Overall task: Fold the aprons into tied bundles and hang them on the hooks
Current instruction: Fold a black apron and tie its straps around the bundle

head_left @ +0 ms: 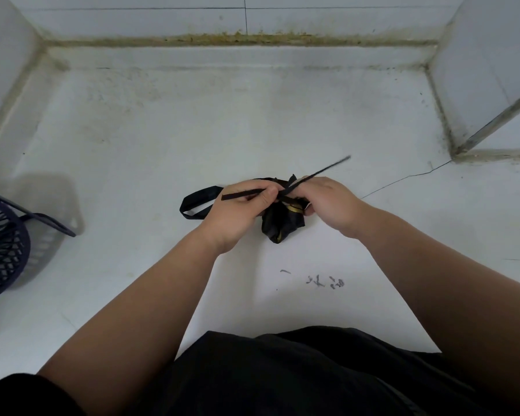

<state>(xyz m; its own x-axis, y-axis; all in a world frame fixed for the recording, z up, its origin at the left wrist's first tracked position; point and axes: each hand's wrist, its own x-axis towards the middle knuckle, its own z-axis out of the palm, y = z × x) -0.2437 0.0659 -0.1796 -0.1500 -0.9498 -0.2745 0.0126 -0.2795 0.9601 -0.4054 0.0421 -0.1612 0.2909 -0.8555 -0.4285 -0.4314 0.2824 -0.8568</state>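
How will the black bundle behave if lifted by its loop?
Probably soft and light: the bundle is small, creased cloth. It would likely dangle from the loop, which lies limp. The thin straps look floppy and may slip loose unless knotted.

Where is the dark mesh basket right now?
In the head view the dark mesh basket stands at the far left edge on the white surface, well left of the black apron bundle.

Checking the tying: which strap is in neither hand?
The wide loop left of the bundle; left hand and right hand each pinch a thin tie.
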